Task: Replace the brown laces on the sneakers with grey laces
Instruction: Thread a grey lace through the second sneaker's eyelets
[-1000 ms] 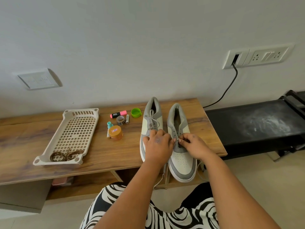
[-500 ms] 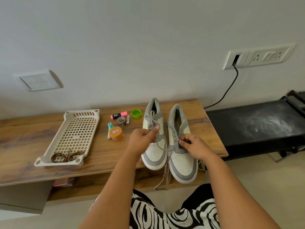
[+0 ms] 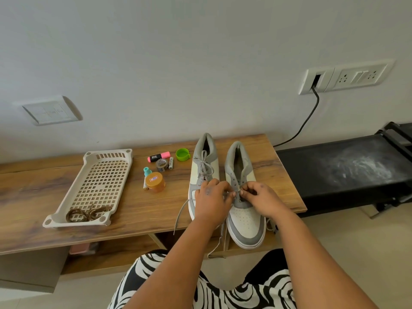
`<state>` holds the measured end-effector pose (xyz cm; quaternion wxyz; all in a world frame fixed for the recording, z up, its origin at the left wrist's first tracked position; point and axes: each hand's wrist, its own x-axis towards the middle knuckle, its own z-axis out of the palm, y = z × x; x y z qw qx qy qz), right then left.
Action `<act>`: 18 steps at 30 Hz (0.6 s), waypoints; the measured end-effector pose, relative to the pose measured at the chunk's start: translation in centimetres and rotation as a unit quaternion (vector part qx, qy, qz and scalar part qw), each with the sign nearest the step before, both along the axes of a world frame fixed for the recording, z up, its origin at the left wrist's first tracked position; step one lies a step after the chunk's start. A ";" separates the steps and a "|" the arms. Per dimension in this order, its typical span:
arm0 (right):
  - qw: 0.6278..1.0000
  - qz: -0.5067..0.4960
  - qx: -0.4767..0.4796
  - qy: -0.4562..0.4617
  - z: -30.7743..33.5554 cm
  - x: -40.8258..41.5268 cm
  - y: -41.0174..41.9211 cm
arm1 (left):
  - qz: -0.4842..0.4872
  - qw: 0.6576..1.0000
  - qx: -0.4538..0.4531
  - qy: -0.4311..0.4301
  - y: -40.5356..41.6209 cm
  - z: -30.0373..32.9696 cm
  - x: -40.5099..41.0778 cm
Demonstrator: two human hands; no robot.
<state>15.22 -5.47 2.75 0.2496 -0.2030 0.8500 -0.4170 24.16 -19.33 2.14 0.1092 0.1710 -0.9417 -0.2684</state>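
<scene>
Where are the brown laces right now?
Head view, left side: the brown laces lie coiled in the near end of the beige basket on the wooden table, away from both sneakers.

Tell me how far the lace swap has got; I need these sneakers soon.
Done: brown laces lie in the tray; left sneaker is laced grey and tied. In hand: both hands pinch the grey lace at the right sneaker's lower eyelets. Left: its upper eyelets and bow.

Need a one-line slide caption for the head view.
Both hands thread a grey lace through the right sneaker; brown laces lie in the tray.
</scene>
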 end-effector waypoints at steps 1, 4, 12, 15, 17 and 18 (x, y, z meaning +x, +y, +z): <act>1.000 -0.001 0.002 -0.001 0.0 0.0 0.0 | 0.000 1.000 -0.003 -0.001 0.0 0.1 0.0; 1.000 -0.004 -0.004 -0.002 0.0 0.0 0.0 | 0.009 1.000 0.001 -0.004 0.2 0.0 0.1; 0.997 0.000 0.061 0.040 0.5 -0.2 0.4 | -0.115 0.983 -0.143 0.002 1.5 0.8 -1.1; 0.992 -0.096 -0.064 -0.061 0.1 -0.7 1.6 | -0.077 0.995 -0.057 -0.001 1.0 0.1 -0.9; 0.955 -0.198 -0.165 -0.144 0.2 -1.3 2.9 | -0.069 0.997 0.015 0.011 0.7 0.1 -0.7; 0.932 -0.245 -0.204 -0.170 0.2 -1.7 3.6 | -0.067 0.997 0.046 0.010 0.5 0.3 -0.7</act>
